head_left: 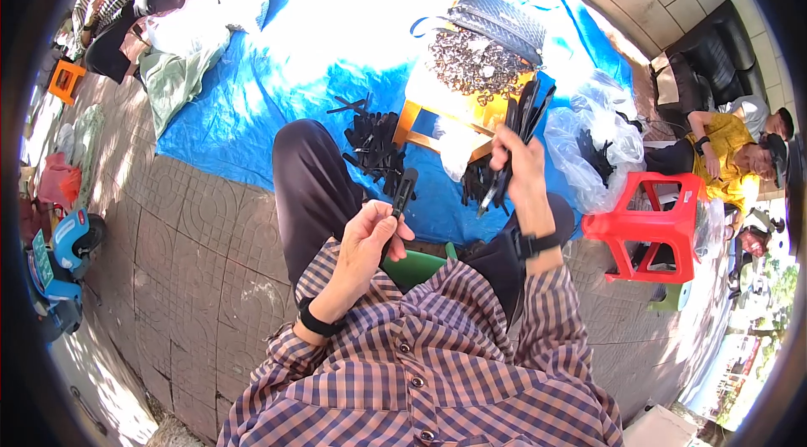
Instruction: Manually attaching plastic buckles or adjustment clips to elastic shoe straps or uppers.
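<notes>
Between the thumb and fingers of my left hand is a short black strap, its free end pointing up and away from me. My right hand, farther forward, is closed around several long black straps that stick up past the fingers. A slim tool with a pale pointed tip pokes out below that hand; its kind I cannot make out. On the blue tarp ahead lies a pile of black straps. More dark strips lie beneath my right hand.
Small metal rings or buckles are heaped on a yellow box, beside a dark woven bag. A clear plastic bag and red stool stand right. The blue tarp covers paving. Other people sit nearby.
</notes>
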Available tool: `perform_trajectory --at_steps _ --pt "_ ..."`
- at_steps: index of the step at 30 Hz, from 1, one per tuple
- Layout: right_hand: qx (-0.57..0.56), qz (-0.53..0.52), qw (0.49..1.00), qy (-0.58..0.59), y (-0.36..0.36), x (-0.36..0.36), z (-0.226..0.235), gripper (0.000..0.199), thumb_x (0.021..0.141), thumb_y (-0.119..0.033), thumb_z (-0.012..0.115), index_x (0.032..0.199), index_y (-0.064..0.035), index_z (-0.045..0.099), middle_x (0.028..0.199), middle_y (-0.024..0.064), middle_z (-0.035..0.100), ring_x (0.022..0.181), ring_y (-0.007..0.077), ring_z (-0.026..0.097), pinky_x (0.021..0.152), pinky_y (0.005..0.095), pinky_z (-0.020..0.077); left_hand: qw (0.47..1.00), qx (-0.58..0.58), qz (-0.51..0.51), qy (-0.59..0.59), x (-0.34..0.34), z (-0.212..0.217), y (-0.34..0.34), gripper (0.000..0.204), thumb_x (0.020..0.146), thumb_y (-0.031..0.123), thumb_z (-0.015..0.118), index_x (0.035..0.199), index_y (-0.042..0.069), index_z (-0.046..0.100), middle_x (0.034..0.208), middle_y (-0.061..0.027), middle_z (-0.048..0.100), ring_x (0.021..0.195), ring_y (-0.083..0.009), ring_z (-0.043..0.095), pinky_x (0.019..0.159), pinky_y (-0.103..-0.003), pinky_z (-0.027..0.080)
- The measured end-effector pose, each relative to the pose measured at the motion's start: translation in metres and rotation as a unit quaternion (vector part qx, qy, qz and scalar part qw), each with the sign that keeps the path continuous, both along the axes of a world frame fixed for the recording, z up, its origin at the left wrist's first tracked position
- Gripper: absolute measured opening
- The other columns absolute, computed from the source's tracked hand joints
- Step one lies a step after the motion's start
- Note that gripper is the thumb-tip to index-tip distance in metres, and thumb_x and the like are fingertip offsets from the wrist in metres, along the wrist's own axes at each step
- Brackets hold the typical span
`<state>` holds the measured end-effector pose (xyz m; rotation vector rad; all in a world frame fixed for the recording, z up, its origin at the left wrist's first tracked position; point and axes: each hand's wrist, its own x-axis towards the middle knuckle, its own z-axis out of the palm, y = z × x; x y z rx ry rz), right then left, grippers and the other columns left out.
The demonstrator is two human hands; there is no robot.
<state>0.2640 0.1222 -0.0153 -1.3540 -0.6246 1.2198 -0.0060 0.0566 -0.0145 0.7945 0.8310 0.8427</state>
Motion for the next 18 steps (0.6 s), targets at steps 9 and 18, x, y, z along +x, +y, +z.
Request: perform_trajectory --at_steps 9,18 --pt "0.072 0.028 0.848 -0.524 0.083 0.021 -0.032 0.032 0.07 -0.019 0.067 0.092 0.0036 0.061 0.082 0.0228 0.062 0.082 0.0362 0.061 0.073 0.0389 0.0473 1.0 -0.01 0.01 0.006 0.001 0.0 -0.005 0.01 0.094 0.01 0.044 0.093 0.003 0.05 0.079 -0.0073 0.062 0.057 -0.0088 0.055 0.053 -0.021 0.044" --pt "0.062 0.067 0.82 -0.565 0.079 0.022 -0.032 0.036 0.069 -0.025 0.066 0.09 0.0044 0.06 0.087 0.0232 0.062 0.082 0.0367 0.06 0.074 0.0416 0.0468 1.0 -0.01 0.012 0.001 0.005 -0.003 -0.007 0.007 0.094 0.01 0.045 0.09 0.005 0.049 0.078 -0.0067 0.063 0.057 -0.0078 0.056 0.053 -0.02 0.045"
